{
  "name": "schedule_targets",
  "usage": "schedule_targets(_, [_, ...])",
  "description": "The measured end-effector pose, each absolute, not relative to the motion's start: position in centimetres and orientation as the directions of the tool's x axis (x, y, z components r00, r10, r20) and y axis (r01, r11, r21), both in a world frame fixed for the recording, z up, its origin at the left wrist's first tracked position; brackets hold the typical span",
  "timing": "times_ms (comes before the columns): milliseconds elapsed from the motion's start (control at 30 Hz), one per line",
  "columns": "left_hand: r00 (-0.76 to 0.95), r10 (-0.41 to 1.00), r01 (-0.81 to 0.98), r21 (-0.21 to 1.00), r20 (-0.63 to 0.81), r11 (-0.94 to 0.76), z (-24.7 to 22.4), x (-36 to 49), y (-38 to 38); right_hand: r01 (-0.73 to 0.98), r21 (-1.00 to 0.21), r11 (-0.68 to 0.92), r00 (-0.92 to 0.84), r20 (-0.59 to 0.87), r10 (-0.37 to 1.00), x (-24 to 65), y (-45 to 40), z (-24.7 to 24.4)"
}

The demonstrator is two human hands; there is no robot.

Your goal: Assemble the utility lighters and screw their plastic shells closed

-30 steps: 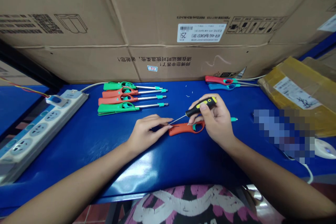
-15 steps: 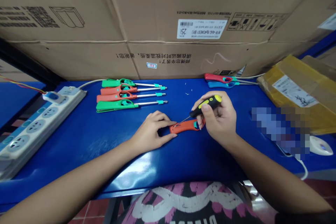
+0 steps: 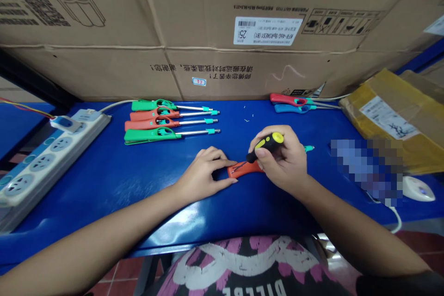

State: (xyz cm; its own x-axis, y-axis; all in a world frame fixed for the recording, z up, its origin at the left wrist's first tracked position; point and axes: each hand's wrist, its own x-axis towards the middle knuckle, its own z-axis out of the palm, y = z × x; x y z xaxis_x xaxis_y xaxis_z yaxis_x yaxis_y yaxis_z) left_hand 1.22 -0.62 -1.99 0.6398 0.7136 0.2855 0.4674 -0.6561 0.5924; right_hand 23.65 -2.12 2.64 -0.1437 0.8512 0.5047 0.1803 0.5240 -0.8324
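Observation:
An orange lighter (image 3: 245,168) lies on the blue table, its handle end toward the left. My left hand (image 3: 204,173) grips that end between thumb and fingers. In my right hand (image 3: 282,157) is a black and yellow screwdriver (image 3: 266,146), slanting down to the left, its tip at the lighter's left end. My right hand hides the lighter's middle; its turquoise tip (image 3: 308,148) shows beyond. Several green and orange lighters (image 3: 152,123) lie in a row at the back left. A red lighter (image 3: 287,99) and a blue lighter (image 3: 289,108) lie at the back right.
A large cardboard box (image 3: 208,32) stands behind the table. On the left is a white power strip (image 3: 52,157). To the right are a taped parcel (image 3: 398,120), a blurred-out phone-like object (image 3: 367,171) and a white mouse-like object (image 3: 418,188). Small white bits lie near the middle.
The screwdriver and my right hand have shifted slightly left and down, with the tip now nearer the lighter's left end. The lighter's turquoise tip has come into sight. The camera view has shifted slightly.

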Motion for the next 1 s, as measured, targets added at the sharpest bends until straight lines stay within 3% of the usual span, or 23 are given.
schedule_targets(233, [0.626,0.717,0.437,0.623,0.307,-0.649,-1.77,1.36,-0.71,0.266,-0.726,0.634,-0.121,0.627,0.769,23.66,-2.28,3.11])
schedule_targets(467, [0.518,0.72,0.298,0.692,0.462,-0.658,-1.06,1.53,-0.71,0.153,-0.685,0.712,-0.029,0.717,0.697,23.69,-1.99,2.97])
schedule_targets(1000, [0.531,0.718,0.275,0.709,0.451,-0.649,-1.41,1.42,-0.45,0.125,-0.676,0.726,-0.076,0.723,0.686,23.65,-2.19,3.0])
